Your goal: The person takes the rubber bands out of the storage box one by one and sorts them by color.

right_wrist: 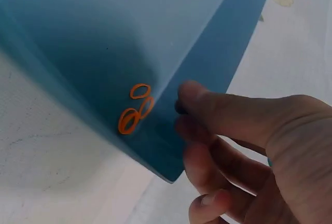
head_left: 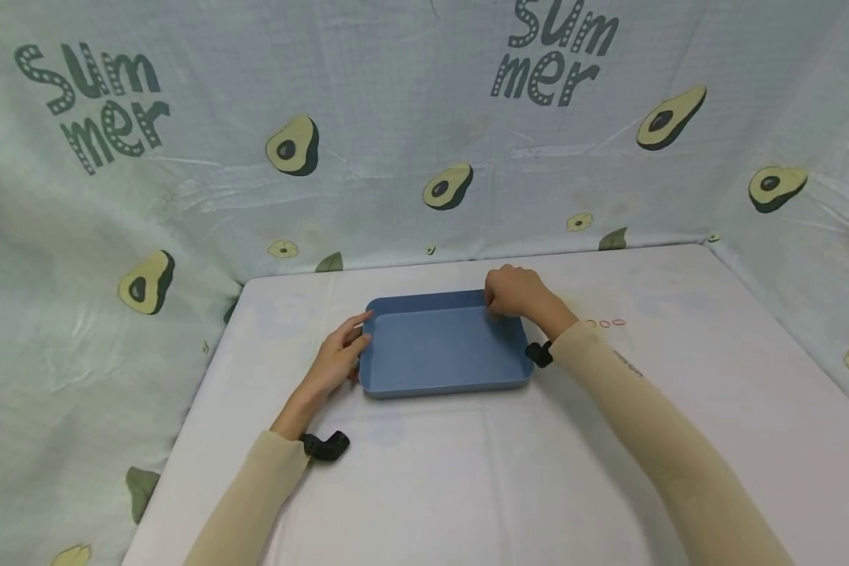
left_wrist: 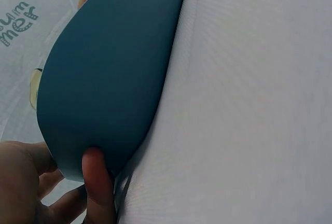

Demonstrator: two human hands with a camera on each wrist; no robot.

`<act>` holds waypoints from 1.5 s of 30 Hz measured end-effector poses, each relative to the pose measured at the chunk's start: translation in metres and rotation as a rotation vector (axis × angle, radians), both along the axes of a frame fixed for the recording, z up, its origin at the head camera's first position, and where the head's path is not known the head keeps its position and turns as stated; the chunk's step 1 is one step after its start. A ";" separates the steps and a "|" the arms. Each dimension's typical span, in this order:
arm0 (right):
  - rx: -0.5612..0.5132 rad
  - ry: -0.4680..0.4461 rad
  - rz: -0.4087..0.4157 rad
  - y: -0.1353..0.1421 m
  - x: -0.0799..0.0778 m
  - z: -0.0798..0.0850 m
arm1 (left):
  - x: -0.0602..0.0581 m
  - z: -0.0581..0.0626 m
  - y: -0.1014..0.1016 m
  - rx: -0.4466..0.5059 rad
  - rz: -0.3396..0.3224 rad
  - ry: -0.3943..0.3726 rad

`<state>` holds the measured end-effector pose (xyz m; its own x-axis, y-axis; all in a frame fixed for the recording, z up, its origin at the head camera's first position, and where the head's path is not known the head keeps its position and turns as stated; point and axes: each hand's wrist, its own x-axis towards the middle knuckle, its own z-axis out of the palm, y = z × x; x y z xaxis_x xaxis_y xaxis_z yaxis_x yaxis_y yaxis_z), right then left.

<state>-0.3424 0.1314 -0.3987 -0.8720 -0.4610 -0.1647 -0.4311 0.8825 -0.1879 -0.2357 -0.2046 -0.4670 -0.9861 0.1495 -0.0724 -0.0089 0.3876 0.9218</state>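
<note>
A shallow blue rectangular tray lies on the white table. My left hand grips its left end, the thumb against the outer wall and other fingers at the rim. Over the far right corner, my right hand has curled fingers, with thumb and index finger close together. A small dark thing shows between those fingertips; I cannot tell what it is. Several orange rubber bands lie inside the tray near that corner. The right hand hides them in the head view.
Red rings are visible on the table right of the tray, partly behind the right wrist. A light cloth printed with avocados and lettering hangs behind and beside the table. Black wrist cameras stick out from both sleeves.
</note>
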 end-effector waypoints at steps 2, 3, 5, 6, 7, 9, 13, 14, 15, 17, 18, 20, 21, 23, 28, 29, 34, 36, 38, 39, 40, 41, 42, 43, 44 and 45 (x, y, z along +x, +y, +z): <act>0.031 0.005 -0.007 -0.002 -0.001 0.000 | -0.001 -0.001 0.000 0.000 0.006 0.002; 0.042 0.002 -0.007 -0.002 -0.002 0.000 | -0.001 -0.001 -0.001 0.001 0.002 0.002; 0.055 -0.014 -0.005 -0.001 -0.002 -0.002 | -0.002 -0.002 -0.001 -0.014 0.005 0.009; 0.057 -0.019 -0.003 -0.001 -0.003 -0.003 | -0.003 -0.003 -0.001 -0.021 0.006 0.017; 0.059 -0.021 0.002 0.000 -0.003 -0.004 | -0.003 -0.003 -0.001 -0.029 0.002 0.022; 0.063 -0.008 0.014 0.001 -0.004 -0.007 | -0.003 -0.004 -0.002 -0.041 -0.001 0.032; 0.086 0.047 0.065 0.003 -0.004 -0.013 | -0.003 -0.004 -0.002 -0.039 0.007 0.022; 0.093 0.062 0.078 0.003 -0.004 -0.015 | -0.003 -0.004 -0.003 -0.034 0.008 0.020; 0.094 0.074 0.089 0.003 -0.004 -0.016 | -0.003 -0.004 -0.003 -0.034 0.005 0.023; 0.086 0.090 0.102 0.006 -0.005 -0.018 | -0.003 -0.004 -0.002 -0.032 0.005 0.023; 0.077 0.096 0.105 0.008 -0.005 -0.019 | -0.003 -0.004 -0.002 -0.037 0.005 0.027; 0.052 0.103 0.117 0.012 -0.006 -0.021 | -0.003 -0.004 -0.001 -0.031 0.003 0.027; 0.041 0.103 0.122 0.013 -0.006 -0.022 | -0.003 -0.003 -0.001 -0.029 0.005 0.026; 0.022 0.106 0.129 0.016 -0.006 -0.023 | -0.003 -0.003 0.000 -0.026 0.006 0.025; 0.002 0.115 0.162 0.019 -0.007 -0.027 | -0.004 -0.005 -0.001 -0.026 0.008 0.033; 0.001 0.113 0.169 0.020 -0.007 -0.028 | -0.004 -0.006 -0.001 -0.030 0.006 0.033; -0.070 0.072 0.176 0.026 -0.009 -0.032 | -0.003 -0.007 -0.001 -0.032 -0.003 0.020; -0.171 0.035 0.161 0.030 -0.009 -0.033 | -0.003 -0.007 0.000 -0.031 0.004 0.015; -0.289 -0.003 0.141 0.035 -0.009 -0.034 | -0.002 -0.006 0.000 -0.033 0.013 0.015; -0.344 -0.020 0.130 0.037 -0.008 -0.035 | -0.002 -0.006 0.000 -0.036 0.014 0.018; -0.394 -0.033 0.121 0.040 -0.008 -0.034 | -0.003 -0.006 0.000 -0.036 0.016 0.018; -0.429 -0.043 0.112 0.042 -0.007 -0.034 | -0.003 -0.005 0.000 -0.033 0.012 0.021; -0.455 -0.051 0.105 0.044 -0.005 -0.033 | -0.003 -0.005 0.000 -0.027 0.014 0.019; -0.467 -0.052 0.102 0.045 -0.005 -0.032 | -0.003 -0.004 0.000 -0.025 0.014 0.017; -0.477 -0.050 0.103 0.047 -0.004 -0.031 | -0.002 -0.004 0.000 -0.024 0.016 0.016; -0.491 -0.049 0.099 0.048 -0.002 -0.030 | -0.002 -0.003 0.000 -0.023 0.016 0.016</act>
